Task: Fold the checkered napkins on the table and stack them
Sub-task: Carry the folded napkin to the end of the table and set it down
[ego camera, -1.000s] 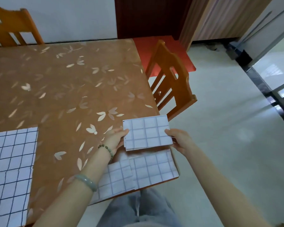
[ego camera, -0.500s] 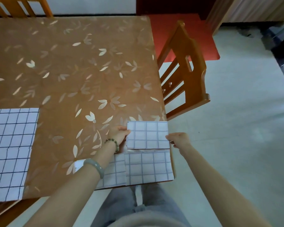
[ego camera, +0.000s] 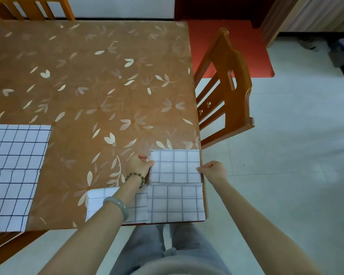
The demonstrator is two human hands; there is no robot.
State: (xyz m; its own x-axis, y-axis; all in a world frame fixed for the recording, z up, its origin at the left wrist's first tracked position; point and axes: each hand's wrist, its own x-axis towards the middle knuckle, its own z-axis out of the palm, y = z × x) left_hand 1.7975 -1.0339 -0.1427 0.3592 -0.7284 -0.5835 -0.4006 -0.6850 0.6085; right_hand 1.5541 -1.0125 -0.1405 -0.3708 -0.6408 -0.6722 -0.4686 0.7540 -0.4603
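Pinching opposite edges of the folded checkered napkin (ego camera: 175, 166), left hand (ego camera: 140, 165) and right hand (ego camera: 213, 171) arguably needed to square its corners before release.

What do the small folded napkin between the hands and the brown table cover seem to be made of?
Folded napkin: probably thin cloth, possibly paper; matte, no shine, and it lies flat in layers. Table cover: likely a smooth plastic or vinyl sheet with printed leaves; it shows a faint sheen. Neither is certain.
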